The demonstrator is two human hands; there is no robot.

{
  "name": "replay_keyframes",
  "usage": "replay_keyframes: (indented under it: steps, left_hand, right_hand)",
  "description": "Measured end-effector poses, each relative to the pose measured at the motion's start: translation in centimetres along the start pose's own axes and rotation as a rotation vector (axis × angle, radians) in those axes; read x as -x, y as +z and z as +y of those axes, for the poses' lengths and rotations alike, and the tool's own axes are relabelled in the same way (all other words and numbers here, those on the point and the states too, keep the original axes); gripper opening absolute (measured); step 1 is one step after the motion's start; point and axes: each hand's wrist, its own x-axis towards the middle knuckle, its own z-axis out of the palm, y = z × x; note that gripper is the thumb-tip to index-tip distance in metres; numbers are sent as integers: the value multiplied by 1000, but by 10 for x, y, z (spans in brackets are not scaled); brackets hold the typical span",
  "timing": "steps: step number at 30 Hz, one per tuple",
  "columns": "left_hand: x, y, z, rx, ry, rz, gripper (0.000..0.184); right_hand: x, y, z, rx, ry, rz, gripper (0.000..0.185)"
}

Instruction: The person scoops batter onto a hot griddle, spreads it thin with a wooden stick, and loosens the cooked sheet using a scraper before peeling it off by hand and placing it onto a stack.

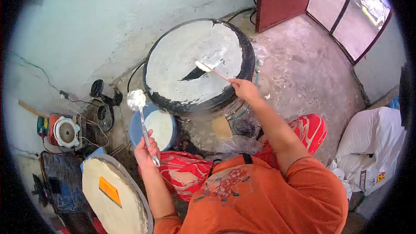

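Note:
My left hand [147, 148] is closed around the handle of a metal ladle [136, 99], whose bowl is coated with white batter. The ladle is raised beside a blue bucket [136, 125] that contains white batter [159, 130]. My right hand [243, 89] grips a thin wooden stick [222, 76] with a batter-covered end. That end touches the batter layer [186, 45] on a large round black griddle [248, 56]. White batter covers most of the surface, leaving a dark bare patch [195, 74] near the middle and dark strips along the edge.
At lower left lies a thick round pale stack [95, 182] with an orange piece [110, 191] on top. A small blower [66, 131] and cables are by the left wall. White sacks [368, 143] stand at right. Behind the griddle is a dark red door [284, 0].

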Motion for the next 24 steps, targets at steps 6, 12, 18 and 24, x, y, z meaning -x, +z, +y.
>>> replay_keyframes:
  steps: [6,12,18,24]
  left_hand:
    - [23,7,-10,-213,24,-7,38]
    - [23,16,-18,-210,-75,-106,38]
    - [28,15,-22,-133,-162,-230,42]
    - [15,35,-37,-339,-129,-273,39]
  right_hand:
    - [5,8,55,-187,36,120,27]
    - [25,24,-16,-115,3,-61,28]
    - [38,14,32,-509,163,15,30]
    - [67,56,-23,-306,54,18,30]
